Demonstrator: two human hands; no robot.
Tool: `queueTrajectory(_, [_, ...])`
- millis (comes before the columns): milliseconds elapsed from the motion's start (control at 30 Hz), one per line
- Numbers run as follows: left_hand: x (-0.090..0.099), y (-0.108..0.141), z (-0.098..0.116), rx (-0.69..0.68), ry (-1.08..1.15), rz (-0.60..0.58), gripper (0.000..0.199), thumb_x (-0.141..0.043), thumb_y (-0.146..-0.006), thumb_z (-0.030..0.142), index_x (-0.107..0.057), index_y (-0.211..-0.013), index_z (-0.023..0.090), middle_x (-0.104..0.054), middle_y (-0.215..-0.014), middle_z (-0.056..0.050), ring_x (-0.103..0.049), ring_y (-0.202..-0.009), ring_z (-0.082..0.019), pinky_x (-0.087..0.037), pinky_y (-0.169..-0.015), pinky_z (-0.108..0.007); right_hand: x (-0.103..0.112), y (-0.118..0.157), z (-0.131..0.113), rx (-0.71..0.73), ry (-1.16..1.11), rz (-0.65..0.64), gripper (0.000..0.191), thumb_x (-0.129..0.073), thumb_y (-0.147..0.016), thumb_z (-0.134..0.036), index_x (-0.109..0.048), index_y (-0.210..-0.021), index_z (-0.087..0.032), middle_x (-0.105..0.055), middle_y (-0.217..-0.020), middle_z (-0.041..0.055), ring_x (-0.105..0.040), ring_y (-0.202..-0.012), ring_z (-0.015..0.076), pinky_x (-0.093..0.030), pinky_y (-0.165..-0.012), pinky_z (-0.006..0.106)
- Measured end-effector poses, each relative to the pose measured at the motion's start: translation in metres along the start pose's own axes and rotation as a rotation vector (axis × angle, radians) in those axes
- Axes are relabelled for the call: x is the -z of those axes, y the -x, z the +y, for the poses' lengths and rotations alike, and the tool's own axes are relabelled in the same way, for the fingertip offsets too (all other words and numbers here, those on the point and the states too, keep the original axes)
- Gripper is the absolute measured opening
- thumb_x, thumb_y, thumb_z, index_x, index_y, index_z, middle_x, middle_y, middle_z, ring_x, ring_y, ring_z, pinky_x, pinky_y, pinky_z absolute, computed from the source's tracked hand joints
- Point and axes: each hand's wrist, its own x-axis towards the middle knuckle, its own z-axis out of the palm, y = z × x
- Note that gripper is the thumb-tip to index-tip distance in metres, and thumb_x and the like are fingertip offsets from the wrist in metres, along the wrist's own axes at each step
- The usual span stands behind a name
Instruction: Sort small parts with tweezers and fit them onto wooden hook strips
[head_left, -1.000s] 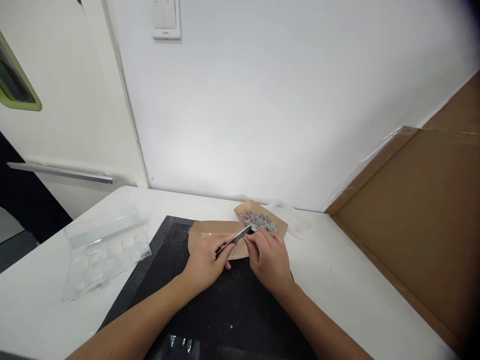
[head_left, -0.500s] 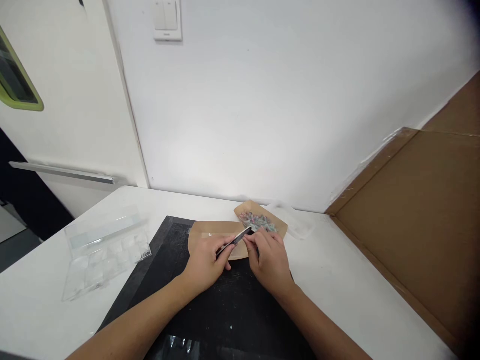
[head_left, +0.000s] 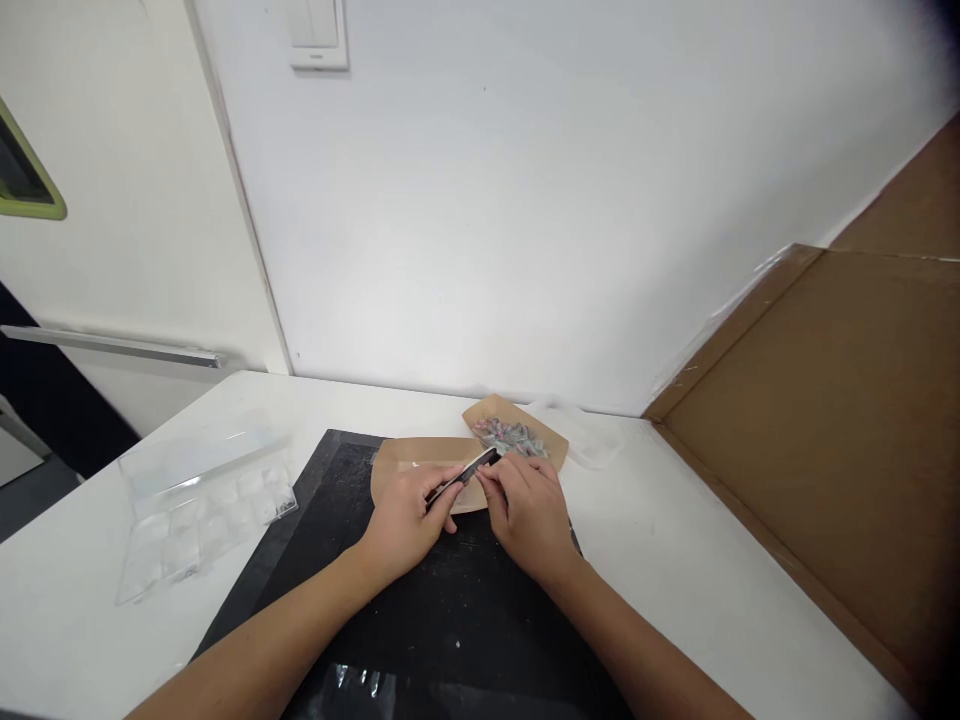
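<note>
Pinching a dark strip [head_left: 472,470] in the left hand [head_left: 405,510], with grip shut on it near a brown tray [head_left: 427,450] at 12 o'clock on the black mat [head_left: 420,610]. Meeting its 2 o'clock end with the right hand [head_left: 532,510]; hard to tell whether grasping there too. Liable to slip if pressed unevenly. Also, at 1 o'clock, liable to spill small bits [head_left: 510,436] onto the desk [head_left: 675,560] if knocking the second tray [head_left: 480,408] with the right knuckles.

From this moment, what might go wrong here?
The left hand pinches a slim dark object near one end, so it might twist or slip. The right hand appears close to the open brown tray that holds small pieces; a bump could perhaps scatter them.
</note>
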Motion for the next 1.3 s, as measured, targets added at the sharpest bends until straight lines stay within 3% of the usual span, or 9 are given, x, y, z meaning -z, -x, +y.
queueTrajectory(167, [0.000,0.000,0.000,0.004,-0.024,0.002,0.038,-0.054,-0.101,0.029,-0.066,-0.136,0.023,-0.072,-0.071,0.001,-0.069,-0.059,-0.013,-0.054,-0.075,-0.025,0.000,-0.001,0.005,-0.054,0.039,0.062,0.021,-0.051,-0.103,-0.023,-0.057,-0.083,-0.021,-0.059,-0.073,-0.0001,-0.053,-0.067,0.0159,-0.039,-0.082,0.034])
queueTrajectory(333, [-0.001,0.000,-0.003,-0.001,0.004,0.001,0.038,-0.052,-0.102,0.032,-0.067,-0.135,0.024,-0.077,-0.087,-0.001,-0.067,-0.054,-0.011,-0.054,-0.070,-0.025,0.000,0.000,-0.001,-0.007,-0.018,-0.016,0.020,-0.050,-0.103,-0.021,-0.058,-0.085,-0.021,-0.061,-0.075,0.0005,-0.056,-0.071,0.0163,-0.038,-0.081,0.033])
queueTrajectory(533, [-0.001,0.000,-0.003,-0.004,-0.018,0.007,0.037,-0.053,-0.101,0.031,-0.067,-0.135,0.023,-0.074,-0.074,0.001,-0.069,-0.058,-0.012,-0.054,-0.075,-0.026,0.001,-0.001,0.004,-0.056,0.038,0.058,0.020,-0.050,-0.103,-0.023,-0.057,-0.084,-0.021,-0.059,-0.072,-0.0002,-0.054,-0.068,0.0162,-0.038,-0.081,0.034])
queueTrajectory(733, [0.000,0.000,0.002,0.015,0.025,0.000,0.034,-0.053,-0.102,0.031,-0.070,-0.129,0.022,-0.077,-0.092,-0.002,-0.068,-0.055,-0.010,-0.055,-0.071,-0.025,0.001,0.000,0.002,-0.011,-0.020,0.010,0.020,-0.050,-0.103,-0.022,-0.057,-0.084,-0.021,-0.059,-0.073,-0.0004,-0.055,-0.069,0.0161,-0.039,-0.081,0.033])
queueTrajectory(933, [0.000,0.000,0.001,0.001,0.001,0.004,0.035,-0.053,-0.101,0.029,-0.069,-0.131,0.022,-0.076,-0.085,-0.001,-0.069,-0.058,-0.011,-0.054,-0.073,-0.025,0.001,-0.001,0.003,-0.067,0.021,0.077,0.018,-0.053,-0.102,-0.022,-0.058,-0.085,-0.020,-0.059,-0.073,-0.0007,-0.054,-0.068,0.0157,-0.039,-0.082,0.033])
queueTrajectory(1133, [-0.001,0.000,-0.001,0.008,0.021,-0.005,0.034,-0.053,-0.102,0.031,-0.069,-0.130,0.023,-0.075,-0.088,0.000,-0.068,-0.055,-0.010,-0.054,-0.071,-0.024,0.000,0.000,-0.005,-0.022,-0.039,-0.004,0.021,-0.050,-0.103,-0.022,-0.057,-0.083,-0.020,-0.059,-0.073,-0.0003,-0.054,-0.069,0.0162,-0.037,-0.079,0.032])
queueTrajectory(1300, [-0.001,0.002,-0.002,-0.029,-0.046,0.006,0.036,-0.052,-0.102,0.029,-0.066,-0.134,0.024,-0.073,-0.080,0.000,-0.069,-0.061,-0.012,-0.054,-0.079,-0.027,0.001,-0.001,0.002,-0.077,0.003,0.073,0.020,-0.052,-0.103,-0.022,-0.057,-0.084,-0.020,-0.059,-0.074,0.0004,-0.054,-0.069,0.0167,-0.038,-0.080,0.034])
